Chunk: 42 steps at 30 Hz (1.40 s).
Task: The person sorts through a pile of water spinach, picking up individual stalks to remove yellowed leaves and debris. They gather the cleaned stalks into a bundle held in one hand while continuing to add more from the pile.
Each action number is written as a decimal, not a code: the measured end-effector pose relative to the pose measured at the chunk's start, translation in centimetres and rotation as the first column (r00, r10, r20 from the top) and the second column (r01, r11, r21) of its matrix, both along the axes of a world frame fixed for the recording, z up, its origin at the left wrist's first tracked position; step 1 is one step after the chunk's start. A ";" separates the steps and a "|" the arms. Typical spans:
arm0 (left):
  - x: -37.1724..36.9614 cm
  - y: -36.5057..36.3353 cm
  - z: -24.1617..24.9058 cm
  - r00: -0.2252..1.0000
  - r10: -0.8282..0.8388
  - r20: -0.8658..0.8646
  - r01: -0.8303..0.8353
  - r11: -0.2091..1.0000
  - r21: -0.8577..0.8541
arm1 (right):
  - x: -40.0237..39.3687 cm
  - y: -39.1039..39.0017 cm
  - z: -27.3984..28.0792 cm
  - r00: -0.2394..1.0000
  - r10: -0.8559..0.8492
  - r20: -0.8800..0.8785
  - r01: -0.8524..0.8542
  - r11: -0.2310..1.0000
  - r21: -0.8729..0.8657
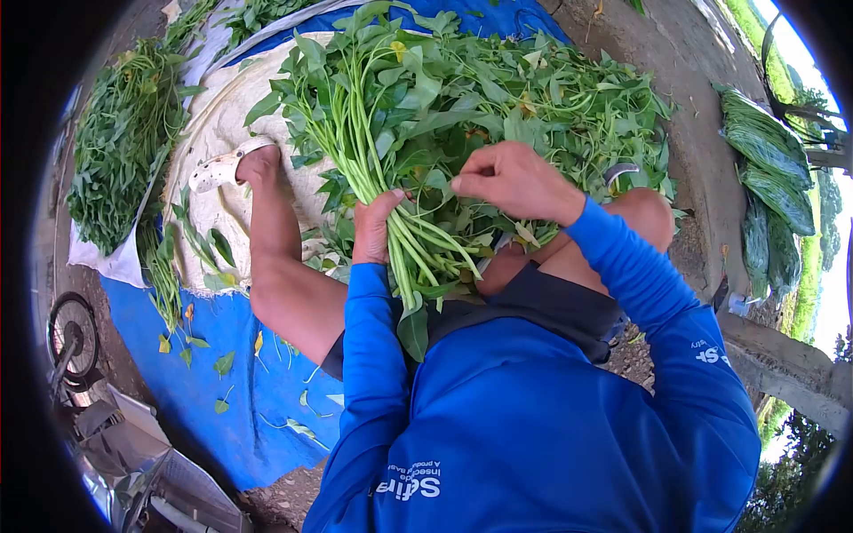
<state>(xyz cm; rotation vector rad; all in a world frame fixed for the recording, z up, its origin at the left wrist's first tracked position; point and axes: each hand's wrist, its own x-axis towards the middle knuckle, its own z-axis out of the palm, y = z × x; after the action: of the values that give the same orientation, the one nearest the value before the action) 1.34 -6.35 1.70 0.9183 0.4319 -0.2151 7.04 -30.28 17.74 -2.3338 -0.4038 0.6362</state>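
My left hand (373, 229) is wrapped round a bundle of water spinach (357, 151), gripping its long pale green stems near the cut ends. The leafy tops point away from me, and the stem ends stick out toward my lap. To the right of the bundle, my right hand (520, 184) hovers over the greens with its fingers curled and thumb near the forefinger. Whatever may be between those fingertips is too small to make out. Beneath and beyond both hands spreads a large loose heap of water spinach (569, 102).
A pale sack sheet (222, 115) and a blue tarp (204, 373) lie under the greens. More leafy bundles (124, 151) are piled at left. Packed greens (769, 160) stand at right beside a concrete ledge (786, 364). A wheel (73, 342) shows at lower left.
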 end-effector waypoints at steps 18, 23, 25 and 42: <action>0.4 7.6 0.0 0.913 0.408 0.001 -0.399 0.893 0.211 | -1.5 -1.7 -22.1 0.938 -0.191 0.288 0.293 0.881 -0.371; 0.2 5.5 0.0 0.936 0.347 -0.066 -0.333 0.929 0.160 | 0.5 -2.7 -23.2 0.956 -0.157 0.247 0.228 0.927 -0.297; -0.2 5.7 -0.4 0.951 0.302 -0.067 -0.288 0.943 0.167 | 1.2 -2.2 -21.3 0.940 -0.312 0.139 0.328 0.938 -0.114; 0.0 2.5 0.5 0.986 0.160 -0.034 -0.156 0.983 0.096 | 4.2 -2.8 0.4 0.855 -0.506 0.116 0.389 0.772 0.502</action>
<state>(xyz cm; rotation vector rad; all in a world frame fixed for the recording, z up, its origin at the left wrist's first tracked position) 1.31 -3.83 2.16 0.9665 0.5551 -0.0694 11.21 -33.12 18.16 -1.9343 -0.0691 -0.0009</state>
